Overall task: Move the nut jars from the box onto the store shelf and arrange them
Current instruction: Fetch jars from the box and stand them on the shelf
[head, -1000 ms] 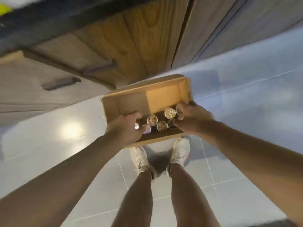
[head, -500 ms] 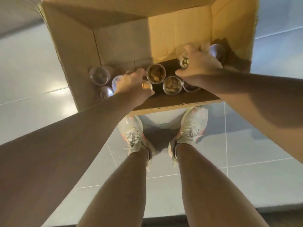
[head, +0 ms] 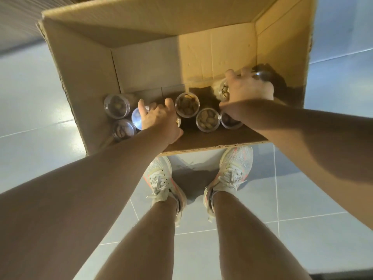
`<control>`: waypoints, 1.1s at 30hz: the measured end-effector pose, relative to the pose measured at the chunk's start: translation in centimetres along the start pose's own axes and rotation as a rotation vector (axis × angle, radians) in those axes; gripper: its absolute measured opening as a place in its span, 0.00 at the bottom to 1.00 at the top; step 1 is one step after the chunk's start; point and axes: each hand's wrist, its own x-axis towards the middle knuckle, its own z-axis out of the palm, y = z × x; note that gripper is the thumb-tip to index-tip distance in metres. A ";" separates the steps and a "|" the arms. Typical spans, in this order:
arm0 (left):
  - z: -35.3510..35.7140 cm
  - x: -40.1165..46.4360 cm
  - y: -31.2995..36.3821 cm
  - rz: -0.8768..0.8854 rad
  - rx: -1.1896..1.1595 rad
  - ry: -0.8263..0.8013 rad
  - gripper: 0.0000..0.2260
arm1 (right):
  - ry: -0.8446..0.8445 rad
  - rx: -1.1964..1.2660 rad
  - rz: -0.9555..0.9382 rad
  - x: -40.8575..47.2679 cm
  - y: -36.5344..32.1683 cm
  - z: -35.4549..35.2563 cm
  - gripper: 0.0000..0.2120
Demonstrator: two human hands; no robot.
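An open cardboard box (head: 84, 73) stands on the floor in front of my feet. Several clear nut jars stand inside along its near wall. My left hand (head: 159, 120) reaches down over a jar with a shiny lid (head: 136, 119), fingers curled around it. Two more jars (head: 117, 106) (head: 123, 129) sit to its left. My right hand (head: 248, 89) grips a jar of nuts (head: 224, 91) near the box's right side. Open-looking jars of nuts (head: 187, 105) (head: 207, 120) stand between my hands. Another jar (head: 229, 121) lies partly under my right wrist.
The floor (head: 323, 199) is pale grey tile. My two legs and light sneakers (head: 161, 178) (head: 232, 170) stand right against the box's near wall. The box's tall far flap (head: 161, 15) rises at the top of the view.
My head has dropped much closer to the box, which now fills the upper view. Both hands have gone deeper in and closed around jars.
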 end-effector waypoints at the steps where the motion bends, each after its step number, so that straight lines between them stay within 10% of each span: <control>1: -0.6 -0.4 -0.1 0.003 -0.010 -0.005 0.31 | -0.007 0.020 -0.007 -0.6 0.3 -0.5 0.31; 33: -49.9 -46.0 4.5 0.704 -0.012 0.371 0.32 | 0.525 0.210 0.021 -45.4 7.2 -48.5 0.35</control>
